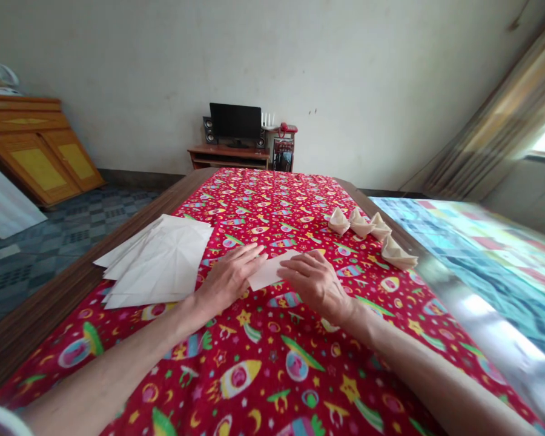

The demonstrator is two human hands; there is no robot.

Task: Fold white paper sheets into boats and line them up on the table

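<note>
A folded strip of white paper (269,272) lies on the red cloth between my hands. My left hand (229,272) rests at its left end, fingers stretched out and lying flat. Over the right end is my right hand (315,281), its fingers slightly bent and touching the paper; its thumb is mostly hidden. To the left is a stack of white paper sheets (163,260) with crease lines. Several small folded paper pieces (397,253), pointed and boat-like, stand near the table's right edge.
The long table (22,297) carries a red patterned cloth (236,339). A monitor (235,123) with speakers stands on a small desk (229,156) against the wall. A wooden cabinet (40,151) is at the left, and a bed with a colourful cover (472,254) at the right.
</note>
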